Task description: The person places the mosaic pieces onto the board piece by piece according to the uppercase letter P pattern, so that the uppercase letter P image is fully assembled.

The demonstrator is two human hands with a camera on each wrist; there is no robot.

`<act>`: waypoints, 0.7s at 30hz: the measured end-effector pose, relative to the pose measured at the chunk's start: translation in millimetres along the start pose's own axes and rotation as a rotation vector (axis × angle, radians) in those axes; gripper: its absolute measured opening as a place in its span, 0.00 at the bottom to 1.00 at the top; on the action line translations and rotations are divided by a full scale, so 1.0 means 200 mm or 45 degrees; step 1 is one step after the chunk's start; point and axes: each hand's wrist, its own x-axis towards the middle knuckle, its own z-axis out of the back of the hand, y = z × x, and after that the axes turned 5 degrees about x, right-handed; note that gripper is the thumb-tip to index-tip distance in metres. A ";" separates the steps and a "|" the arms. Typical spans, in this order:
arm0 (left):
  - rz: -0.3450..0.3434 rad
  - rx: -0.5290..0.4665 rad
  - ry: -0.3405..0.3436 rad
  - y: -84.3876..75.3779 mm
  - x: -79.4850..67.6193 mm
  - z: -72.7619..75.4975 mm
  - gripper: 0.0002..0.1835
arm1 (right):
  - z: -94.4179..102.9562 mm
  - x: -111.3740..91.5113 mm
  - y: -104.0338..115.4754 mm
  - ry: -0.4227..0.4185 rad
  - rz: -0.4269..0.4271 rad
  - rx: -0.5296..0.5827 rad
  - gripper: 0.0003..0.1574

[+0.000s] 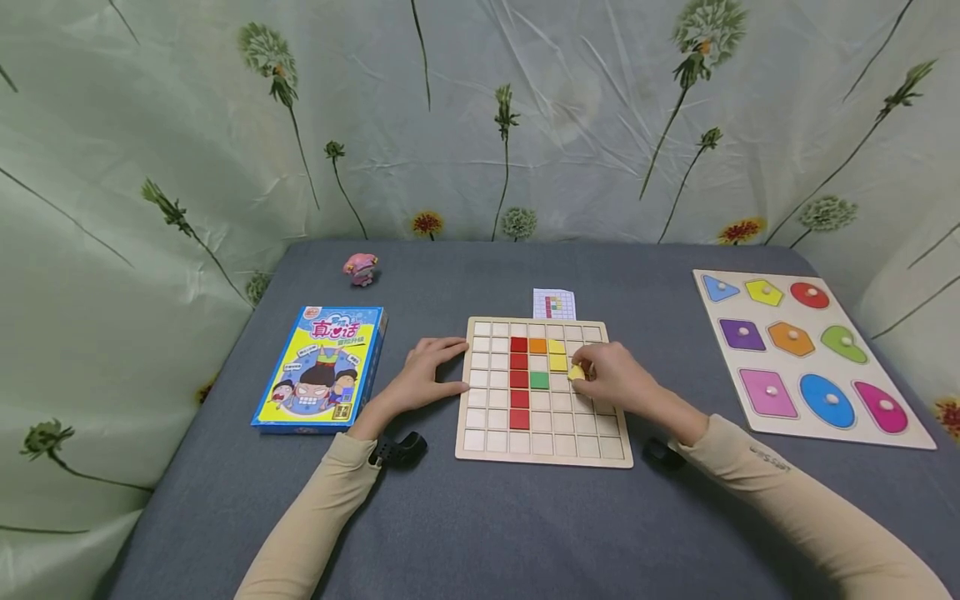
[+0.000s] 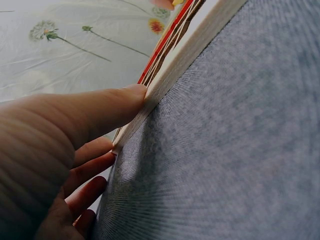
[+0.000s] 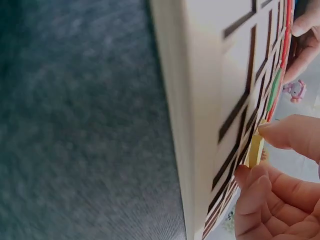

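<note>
A wooden grid board (image 1: 543,461) lies on the table with loose white squares in its cells. A column of several red tiles (image 1: 519,381) runs down it. To their right sit an orange tile (image 1: 537,345), two yellow tiles (image 1: 557,354) and a green tile (image 1: 539,381). Between thumb and fingertips my right hand (image 1: 617,379) pinches another yellow tile (image 3: 256,151), close over the board's right part. My left hand (image 1: 418,375) touches the board's left edge with straight thumb and fingers, the thumb tip pressed on the rim in the left wrist view.
A small pattern card (image 1: 554,304) lies at the board's far edge. On the left are a blue and yellow boxed game (image 1: 318,367) and a pink figurine (image 1: 362,269). A shape puzzle board (image 1: 813,358) with knobbed pieces lies on the right. Behind hangs a flowered curtain (image 1: 450,125).
</note>
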 end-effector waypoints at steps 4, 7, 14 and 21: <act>0.003 -0.006 0.006 0.00 0.00 0.00 0.36 | -0.01 0.00 0.00 0.014 0.000 -0.008 0.12; 0.004 -0.013 0.014 -0.01 0.00 0.00 0.36 | 0.00 -0.01 -0.01 0.039 0.006 0.010 0.13; -0.014 0.007 -0.004 -0.01 0.00 0.01 0.35 | 0.04 -0.02 -0.02 0.091 0.064 0.057 0.13; -0.005 -0.004 0.010 0.00 0.00 0.01 0.36 | 0.02 -0.02 -0.02 0.078 0.101 0.068 0.10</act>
